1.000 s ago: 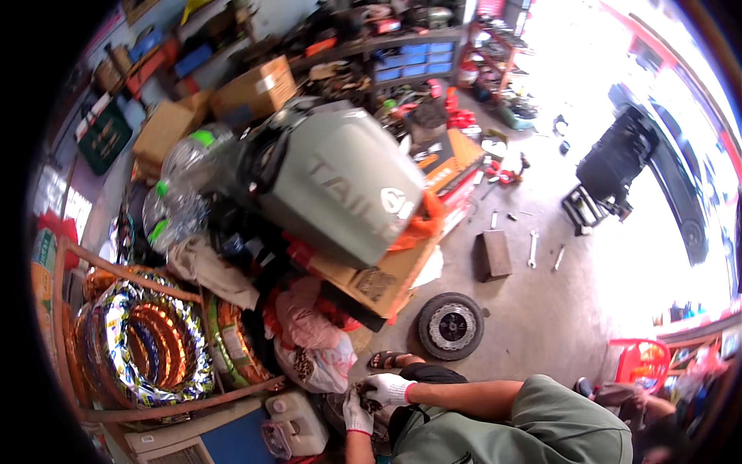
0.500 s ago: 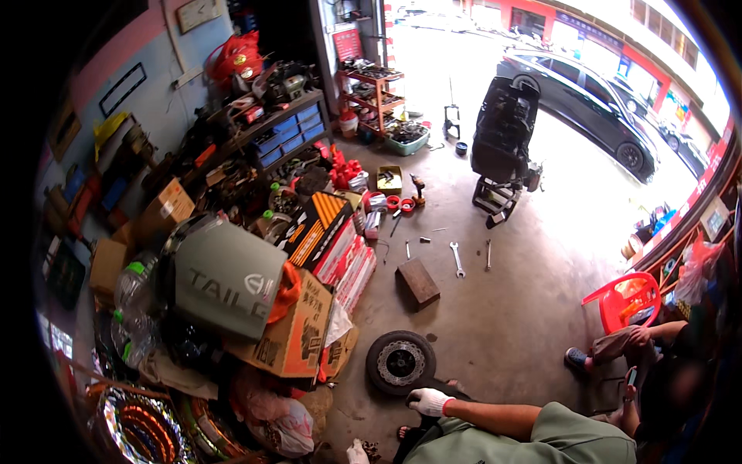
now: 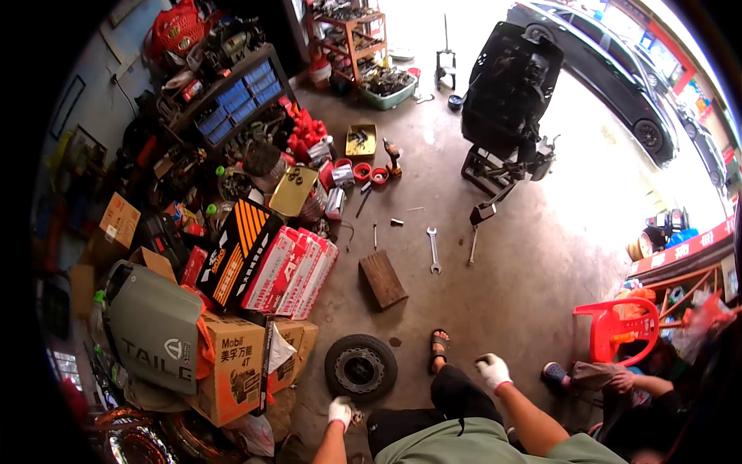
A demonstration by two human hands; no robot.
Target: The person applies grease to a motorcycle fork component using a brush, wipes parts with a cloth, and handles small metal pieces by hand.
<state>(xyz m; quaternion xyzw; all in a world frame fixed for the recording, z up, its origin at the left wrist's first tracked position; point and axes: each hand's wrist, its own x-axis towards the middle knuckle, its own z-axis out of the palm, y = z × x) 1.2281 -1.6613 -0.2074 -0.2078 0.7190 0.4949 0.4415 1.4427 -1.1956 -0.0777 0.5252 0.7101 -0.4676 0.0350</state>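
Observation:
A small wheel (image 3: 331, 384) with a black tyre and a metal disc at its centre lies flat on the floor. Just below its rim is my left hand (image 3: 340, 410), in a white glove, its fingers closed around a small patterned thing too small to name. My right hand (image 3: 493, 371), also gloved in white, hangs to the right of my sandalled foot (image 3: 439, 346), touching nothing. Its fingers look curled in, with nothing visible in them. Beyond the wheel lie a brown wooden block (image 3: 382, 280) and an open-ended wrench (image 3: 433, 251).
Stacked cartons (image 3: 232, 363) and a grey-green case (image 3: 151, 329) crowd the left. A black motorcycle seat unit (image 3: 510, 93) stands ahead. At right, a person (image 3: 645, 387) sits near a red plastic chair (image 3: 618, 332). A cordless drill (image 3: 393, 158) stands by red tubs.
My right hand has left the wheel and moved right. My left hand has come further into view beside the wheel. The view has shifted, and my legs and sandalled foot now show.

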